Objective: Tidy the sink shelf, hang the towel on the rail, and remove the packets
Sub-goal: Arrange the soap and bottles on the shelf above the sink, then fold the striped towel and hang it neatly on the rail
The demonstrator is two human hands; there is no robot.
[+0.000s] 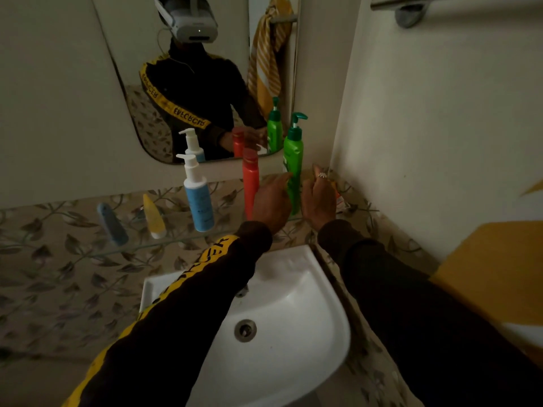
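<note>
On the glass shelf (88, 254) above the sink, a green pump bottle (293, 154) stands upright at the right end. My left hand (271, 201) holds its lower left side, between it and a red bottle (250, 177). My right hand (318, 198) is on the bottle's other side with its fingers curled over orange-and-white packets (338, 198) in the corner; whether it grips them is hidden. A yellow striped towel (266, 63) shows in the mirror, hanging from a rail. A metal rail (411, 4) is on the wall at top right.
Further left on the shelf are an upright blue pump bottle (198, 198), a yellow tube (154, 218) and a blue tube (113, 224) lying down. A white sink (323, 312) is below my arms. The right wall is close to the shelf's end.
</note>
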